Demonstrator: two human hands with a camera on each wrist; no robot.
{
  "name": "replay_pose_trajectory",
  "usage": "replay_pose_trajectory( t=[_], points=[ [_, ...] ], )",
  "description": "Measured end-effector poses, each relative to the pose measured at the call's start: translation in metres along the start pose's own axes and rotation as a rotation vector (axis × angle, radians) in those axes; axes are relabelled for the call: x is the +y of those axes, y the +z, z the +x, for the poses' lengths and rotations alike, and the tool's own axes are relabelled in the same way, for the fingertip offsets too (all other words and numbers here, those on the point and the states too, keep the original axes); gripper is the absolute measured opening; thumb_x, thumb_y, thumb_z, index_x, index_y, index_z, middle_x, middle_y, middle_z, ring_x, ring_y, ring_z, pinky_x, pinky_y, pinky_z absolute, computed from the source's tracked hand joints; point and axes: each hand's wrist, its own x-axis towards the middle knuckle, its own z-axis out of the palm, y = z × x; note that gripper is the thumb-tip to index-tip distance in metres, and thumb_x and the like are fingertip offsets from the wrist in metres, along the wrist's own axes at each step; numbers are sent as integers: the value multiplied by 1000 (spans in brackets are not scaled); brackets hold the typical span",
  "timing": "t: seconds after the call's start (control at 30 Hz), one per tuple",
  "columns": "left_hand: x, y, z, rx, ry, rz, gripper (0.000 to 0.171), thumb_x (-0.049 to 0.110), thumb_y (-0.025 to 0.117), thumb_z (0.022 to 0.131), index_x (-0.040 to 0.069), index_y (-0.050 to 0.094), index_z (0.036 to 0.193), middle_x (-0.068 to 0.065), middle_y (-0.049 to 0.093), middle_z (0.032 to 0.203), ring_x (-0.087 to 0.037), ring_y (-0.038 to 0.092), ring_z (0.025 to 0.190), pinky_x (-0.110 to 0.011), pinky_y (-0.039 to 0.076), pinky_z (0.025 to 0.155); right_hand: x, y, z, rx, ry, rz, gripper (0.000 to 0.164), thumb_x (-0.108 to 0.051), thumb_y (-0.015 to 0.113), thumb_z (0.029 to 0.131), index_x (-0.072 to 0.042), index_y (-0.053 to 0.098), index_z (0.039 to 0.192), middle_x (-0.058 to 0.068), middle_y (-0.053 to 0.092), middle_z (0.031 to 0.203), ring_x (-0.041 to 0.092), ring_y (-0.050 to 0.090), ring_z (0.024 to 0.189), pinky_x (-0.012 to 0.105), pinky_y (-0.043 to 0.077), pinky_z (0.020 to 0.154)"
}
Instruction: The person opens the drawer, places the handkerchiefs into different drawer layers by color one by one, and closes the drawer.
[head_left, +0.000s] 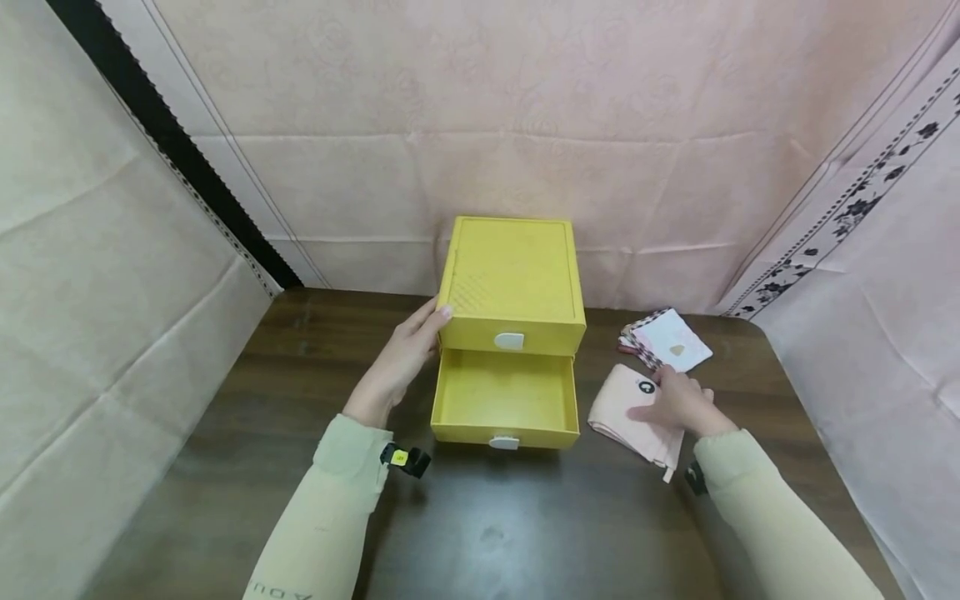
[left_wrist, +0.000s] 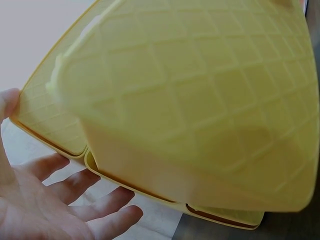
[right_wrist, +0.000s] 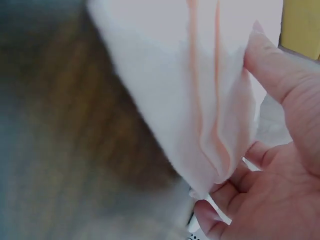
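Observation:
A yellow two-drawer storage box (head_left: 517,267) stands at the middle of the table, its lower drawer (head_left: 504,392) pulled out with a bare floor showing. The upper drawer is closed. My left hand (head_left: 405,354) rests against the box's left side, thumb at the top front corner. In the left wrist view its fingers (left_wrist: 107,202) lie along the box's edge. My right hand (head_left: 678,404) grips a folded pale pink towel (head_left: 622,404) with a dark round emblem, right of the drawer. In the right wrist view the towel's folds (right_wrist: 205,100) hang between thumb and fingers.
Behind the towel lies a small stack of folded cloths (head_left: 667,337), a white one on top and checked edges below. Pale fabric walls (head_left: 495,125) enclose the dark wooden table (head_left: 480,533) at the back and both sides.

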Motion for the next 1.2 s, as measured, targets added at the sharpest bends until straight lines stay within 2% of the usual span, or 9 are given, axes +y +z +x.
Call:
replay_pose_trajectory(
  t=[0.17, 0.5, 0.67, 0.83, 0.97, 1.1, 1.2],
  points=[
    [0, 0, 1, -7, 7, 3, 70, 68, 49, 89, 39, 31, 150, 0, 40, 147, -26, 47, 126, -53, 33, 106, -2, -4, 3, -48, 12, -45, 95, -62, 77, 69, 9, 46, 123, 26, 58, 109, 48, 51, 95, 59, 34, 77],
    [-1, -1, 0, -10, -11, 14, 72, 70, 49, 88, 39, 31, 150, 1, 39, 148, -26, 47, 127, -53, 32, 107, -1, -2, 4, -68, 34, -56, 100, -65, 76, 68, 10, 47, 126, 29, 57, 115, 46, 52, 94, 56, 35, 74],
    [0, -1, 0, -11, -5, 14, 72, 69, 49, 88, 38, 31, 150, 0, 39, 147, -26, 47, 127, -53, 32, 107, -3, -3, 3, -33, 30, -77, 95, -65, 77, 67, 9, 51, 121, 28, 58, 110, 47, 50, 94, 56, 36, 74],
    [1, 0, 0, -13, 10, 5, 71, 69, 49, 88, 38, 32, 150, 1, 39, 147, -26, 47, 127, -53, 32, 107, -6, -3, -3, 41, -13, -118, 89, -62, 79, 67, 10, 55, 114, 27, 54, 100, 49, 46, 95, 58, 35, 76],
    [1, 1, 2, -19, 19, 0, 71, 68, 49, 89, 37, 32, 150, 1, 39, 148, -27, 46, 128, -54, 31, 107, -9, -6, -6, 73, -48, -101, 84, -56, 81, 69, 9, 53, 114, 24, 59, 100, 44, 55, 91, 58, 41, 78],
    [1, 0, 0, -15, 9, 3, 72, 69, 49, 88, 37, 31, 150, 0, 38, 148, -28, 45, 128, -53, 31, 107, -11, -12, -8, 30, -65, 4, 63, -48, 79, 76, 3, 53, 104, 15, 60, 89, 30, 57, 77, 46, 47, 65],
    [3, -1, -1, -18, 6, 2, 73, 69, 49, 88, 36, 31, 151, 0, 38, 148, -28, 46, 128, -52, 32, 107, -11, -21, -8, -28, -73, 99, 41, -36, 77, 82, -2, 55, 89, 8, 55, 78, 22, 52, 67, 36, 43, 56]
  ],
)
